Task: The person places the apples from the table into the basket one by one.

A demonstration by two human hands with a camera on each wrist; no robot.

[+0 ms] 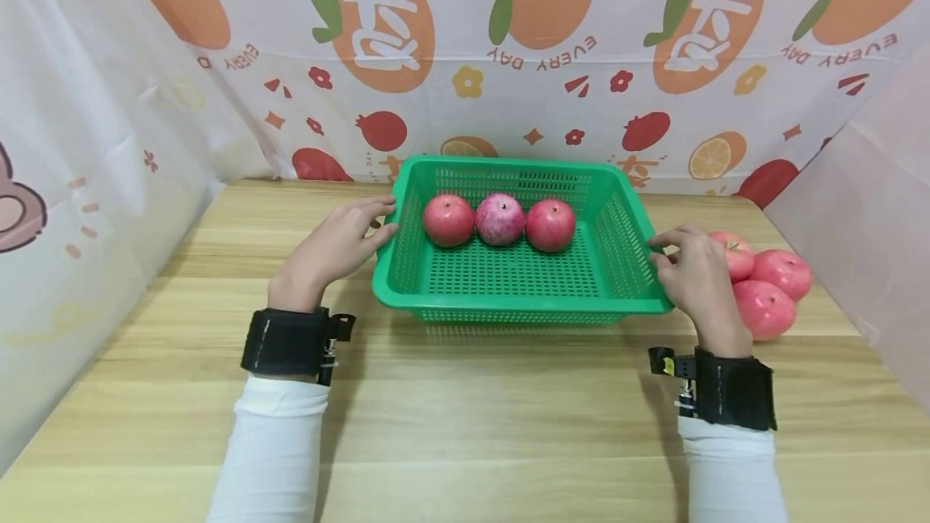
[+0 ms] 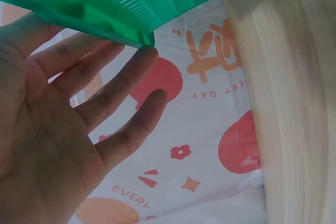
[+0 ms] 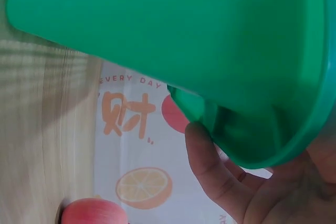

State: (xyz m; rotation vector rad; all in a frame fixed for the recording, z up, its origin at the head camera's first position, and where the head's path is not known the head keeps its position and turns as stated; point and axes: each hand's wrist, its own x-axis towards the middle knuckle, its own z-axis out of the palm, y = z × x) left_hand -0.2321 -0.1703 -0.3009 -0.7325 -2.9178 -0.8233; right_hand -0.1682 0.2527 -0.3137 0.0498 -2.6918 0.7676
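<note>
A green plastic basket (image 1: pixel 508 307) stands on the wooden table in the head view, with two red apples (image 1: pixel 448 220) (image 1: pixel 550 225) and a paler, purplish-streaked apple (image 1: pixel 500 219) between them in a row. At its left end, my left hand (image 1: pixel 337 240) holds the rim lightly, thumb at the edge. The left wrist view shows its fingers (image 2: pixel 118 90) fairly straight, some below the rim and the lower ones free. On the opposite end my right hand (image 1: pixel 693 277) grips the rim; in the right wrist view a finger (image 3: pixel 210 166) reaches under it, while the thumb is hidden.
Several red apples (image 1: pixel 764 309) lie grouped on the table (image 1: pixel 508 426) just right of my right hand. A fruit-printed cloth (image 1: pixel 465 95) hangs behind the basket, and pale cloths close off both sides.
</note>
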